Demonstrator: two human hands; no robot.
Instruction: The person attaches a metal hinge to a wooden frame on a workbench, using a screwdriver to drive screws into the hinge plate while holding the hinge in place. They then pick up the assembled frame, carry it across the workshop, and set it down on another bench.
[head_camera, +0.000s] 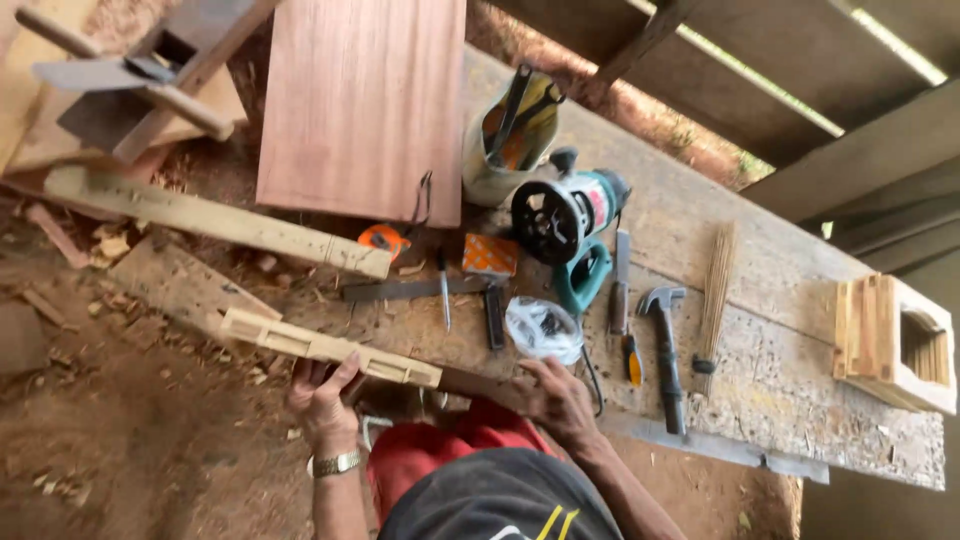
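Both hands grip a long pale notched wooden rail (330, 348) at the near edge of the worn plank surface (780, 370): left hand (322, 398) beneath, right hand (555, 397) at its darker end. It runs left-right, slightly tilted; sawdust-strewn dirt floor (120, 440) below.

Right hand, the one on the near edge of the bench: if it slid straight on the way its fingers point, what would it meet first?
Probably the clear plastic bag just beyond the right hand, though depth is hard to judge.

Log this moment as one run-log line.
left hand: grips mortised wooden rail | right hand: rests on workbench edge | nearby: claw hammer
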